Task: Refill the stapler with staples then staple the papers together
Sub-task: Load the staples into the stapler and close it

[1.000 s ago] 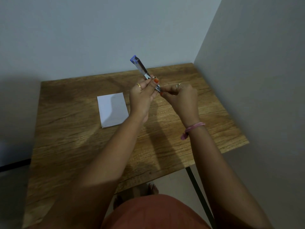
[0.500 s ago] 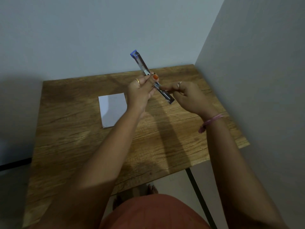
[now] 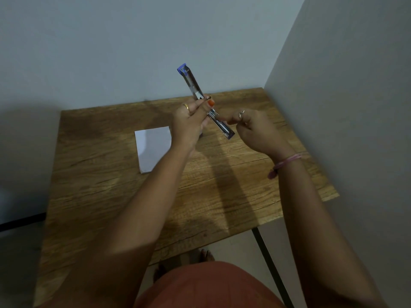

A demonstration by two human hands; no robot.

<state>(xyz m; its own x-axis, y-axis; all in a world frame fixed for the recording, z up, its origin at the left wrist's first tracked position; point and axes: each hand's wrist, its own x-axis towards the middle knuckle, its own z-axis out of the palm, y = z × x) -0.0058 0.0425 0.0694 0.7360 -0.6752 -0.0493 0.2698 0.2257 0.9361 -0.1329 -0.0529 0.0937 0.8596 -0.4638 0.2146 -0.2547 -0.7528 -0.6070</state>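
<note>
Only papers [image 3: 153,148] lie on the table [image 3: 93,174]; walls [image 3: 344,107] hem its far and right edges.

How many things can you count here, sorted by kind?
Stapler: 1, opened out, gripped by the left hand
Stack of white papers: 1, lying on the wooden table
Rings: 2, gold ring, silver ring on the right hand
Pink wristband: 1
Total: 5

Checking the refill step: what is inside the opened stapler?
The stapler, held by the left hand, is swung open, showing its metal channel. Whether staples lie inside is too small to tell. The right hand has its fingertips at the channel, hiding whatever they pinch.
</note>
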